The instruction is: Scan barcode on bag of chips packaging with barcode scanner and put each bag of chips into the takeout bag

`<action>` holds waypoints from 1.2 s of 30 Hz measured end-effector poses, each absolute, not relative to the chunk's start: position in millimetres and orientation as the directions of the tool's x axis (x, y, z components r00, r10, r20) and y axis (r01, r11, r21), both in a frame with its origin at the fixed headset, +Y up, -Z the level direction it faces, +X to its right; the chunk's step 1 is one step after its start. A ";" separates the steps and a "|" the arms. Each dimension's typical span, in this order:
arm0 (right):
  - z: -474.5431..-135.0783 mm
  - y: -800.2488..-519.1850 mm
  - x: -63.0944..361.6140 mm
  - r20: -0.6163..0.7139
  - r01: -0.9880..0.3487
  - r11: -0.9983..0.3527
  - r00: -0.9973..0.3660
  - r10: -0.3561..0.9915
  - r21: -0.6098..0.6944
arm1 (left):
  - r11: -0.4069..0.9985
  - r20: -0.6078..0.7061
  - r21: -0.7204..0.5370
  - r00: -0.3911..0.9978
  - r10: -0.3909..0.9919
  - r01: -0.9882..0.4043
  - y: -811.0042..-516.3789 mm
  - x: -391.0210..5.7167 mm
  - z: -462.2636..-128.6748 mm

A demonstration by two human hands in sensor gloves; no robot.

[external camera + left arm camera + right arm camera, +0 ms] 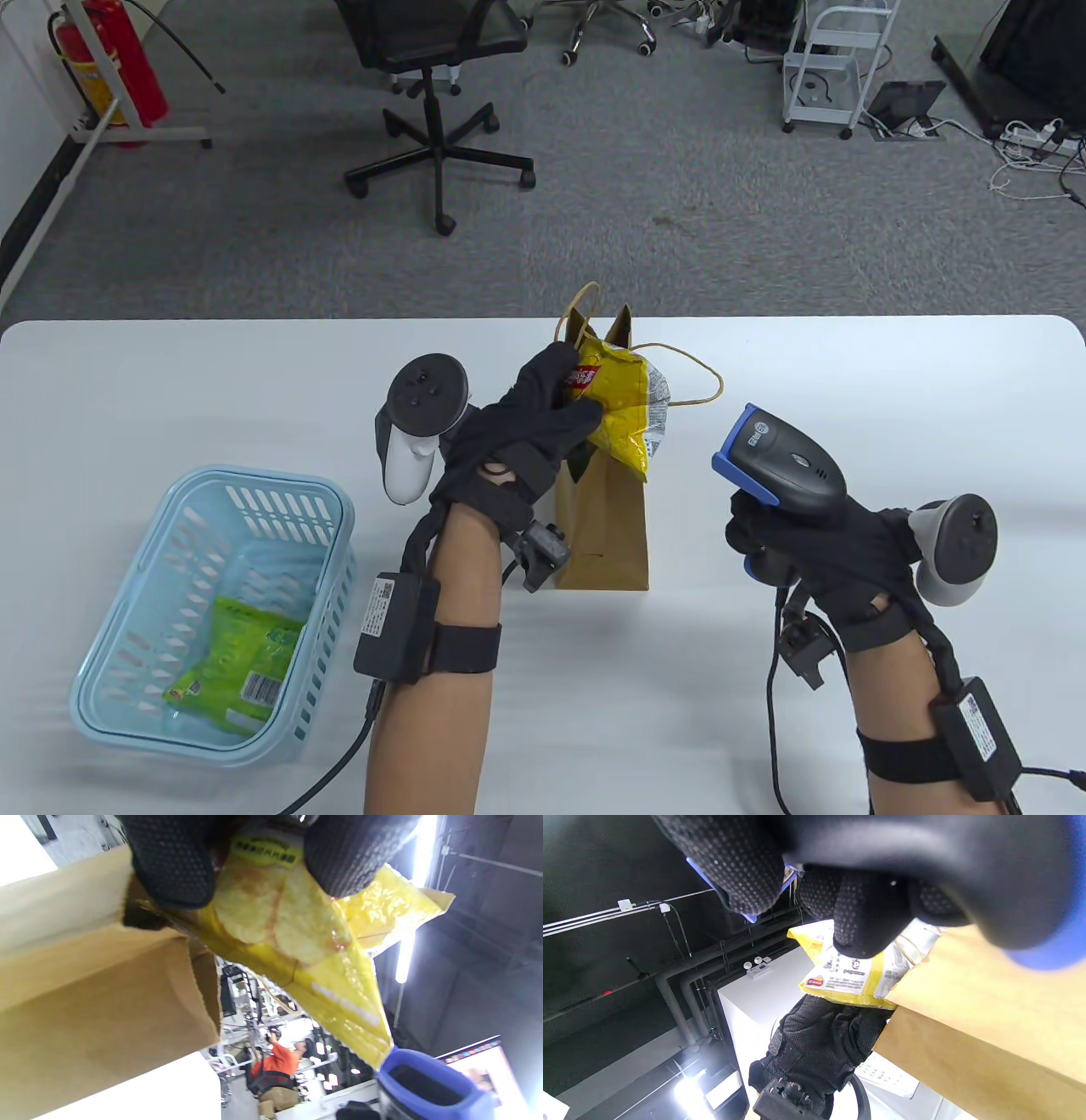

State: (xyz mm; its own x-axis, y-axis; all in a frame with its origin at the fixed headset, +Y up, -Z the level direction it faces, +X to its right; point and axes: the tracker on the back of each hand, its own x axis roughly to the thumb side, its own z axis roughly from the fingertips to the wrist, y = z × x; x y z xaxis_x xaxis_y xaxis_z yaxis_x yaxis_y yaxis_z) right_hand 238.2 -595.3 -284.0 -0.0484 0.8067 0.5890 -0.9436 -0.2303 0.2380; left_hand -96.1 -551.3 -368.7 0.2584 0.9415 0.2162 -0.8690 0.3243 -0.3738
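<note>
My left hand (543,407) grips a yellow bag of chips (624,407) by its top and holds it over the mouth of the brown paper takeout bag (604,526), which stands upright at the table's middle. In the left wrist view the yellow bag of chips (305,942) hangs from my fingers (169,861) beside the takeout bag's (93,993) rim. My right hand (806,543) grips the black and blue barcode scanner (776,463), its nose aimed left toward the chips. The right wrist view shows the chips bag (852,976) against the paper bag (988,1018).
A light blue plastic basket (110,679) stands at the front left with a green bag of chips (237,666) lying inside. Beyond the white table (848,365) are an office chair (437,93), a fire extinguisher (119,59) and a white cart (836,64).
</note>
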 end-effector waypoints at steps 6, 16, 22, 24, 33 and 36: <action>-283.8 -596.1 237.6 0.594 -0.941 -0.241 -0.057 0.802 0.235 | 0.475 0.203 -0.312 0.431 0.879 -0.823 -541.5 -91.0 -366.2; -284.1 -596.9 237.2 0.593 -0.940 -0.253 -0.071 0.802 0.229 | 0.609 0.204 -0.227 0.574 0.793 -0.761 -514.0 -84.2 -353.1; -284.0 -596.6 238.7 0.591 -0.943 -0.250 -0.075 0.803 0.220 | 0.672 0.242 -0.165 0.631 0.737 -0.722 -482.6 -93.1 -329.9; -283.8 -596.7 239.3 0.591 -0.945 -0.248 -0.078 0.803 0.213 | 0.683 0.261 -0.154 0.637 0.725 -0.714 -472.3 -101.6 -319.6; -288.1 -601.3 238.4 0.578 -0.942 -0.277 -0.121 0.807 0.190 | 0.790 0.122 0.008 0.785 0.608 -0.613 -453.2 -194.5 -283.1; -290.3 -603.5 238.3 0.571 -0.940 -0.287 -0.135 0.810 0.185 | 0.817 0.004 0.007 0.817 0.576 -0.576 -468.9 -233.9 -284.3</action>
